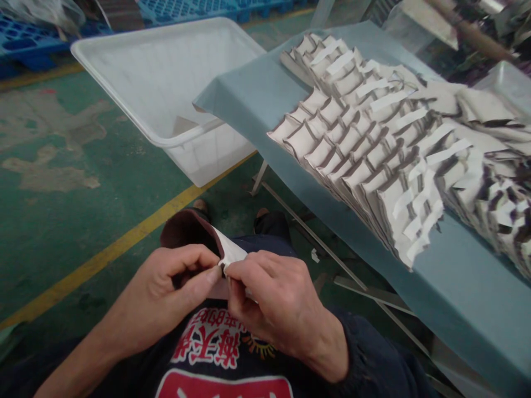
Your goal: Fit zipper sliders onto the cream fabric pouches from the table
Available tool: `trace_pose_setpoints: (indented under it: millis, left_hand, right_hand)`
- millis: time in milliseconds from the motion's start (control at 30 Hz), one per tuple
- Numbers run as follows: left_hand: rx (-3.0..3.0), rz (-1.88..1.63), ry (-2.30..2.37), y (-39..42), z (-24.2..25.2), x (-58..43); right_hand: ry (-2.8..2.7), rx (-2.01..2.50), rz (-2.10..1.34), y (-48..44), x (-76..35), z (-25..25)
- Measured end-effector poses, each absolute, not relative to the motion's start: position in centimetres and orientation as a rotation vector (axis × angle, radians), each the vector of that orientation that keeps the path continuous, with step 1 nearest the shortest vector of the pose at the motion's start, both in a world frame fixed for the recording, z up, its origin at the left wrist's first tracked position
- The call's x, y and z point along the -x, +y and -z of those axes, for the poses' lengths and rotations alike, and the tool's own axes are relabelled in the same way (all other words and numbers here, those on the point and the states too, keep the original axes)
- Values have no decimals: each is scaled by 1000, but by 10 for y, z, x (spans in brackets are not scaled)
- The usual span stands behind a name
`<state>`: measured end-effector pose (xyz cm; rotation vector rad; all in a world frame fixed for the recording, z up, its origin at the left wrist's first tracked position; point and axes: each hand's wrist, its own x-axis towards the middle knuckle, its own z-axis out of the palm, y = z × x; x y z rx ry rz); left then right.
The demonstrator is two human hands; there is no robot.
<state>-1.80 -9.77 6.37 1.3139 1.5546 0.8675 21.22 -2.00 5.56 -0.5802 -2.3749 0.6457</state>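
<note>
Both hands meet over my lap on a curved leather piece (188,232), dark brown outside and white inside. My left hand (170,287) is closed, its thumb and fingers pinching the piece's lower edge. My right hand (269,301) is closed too, pinching a white strip (232,253) at the same edge, fingertips touching the left hand's. To the right, rows of similar pale pieces with white strips (373,149) lie overlapped on a table covered in grey-blue cloth (452,282).
A large white plastic tub (166,83) stands on the green floor to the left of the table, with one pale piece inside. A yellow line (116,249) crosses the floor. Blue pallets (33,41) lie at the far left. Metal table legs (332,260) run under the cloth.
</note>
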Motion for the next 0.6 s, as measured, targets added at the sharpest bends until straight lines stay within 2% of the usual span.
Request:
trace_pose_setpoints:
  millis: [167, 333, 433, 600]
  left_hand:
    - [-1227, -780, 1547, -86, -66, 15]
    - [-1211, -757, 1555, -83, -64, 15]
    - [-1222, -800, 1575, -90, -56, 15]
    - [-1210, -825, 1614, -92, -54, 12]
  right_hand:
    - [-2359, 625, -701, -24, -212, -48]
    - [-2086, 719, -1206, -21, -210, -43]
    - [-1956, 775, -1396, -17, -208, -46]
    - [-1965, 843, -1424, -13, -208, -52]
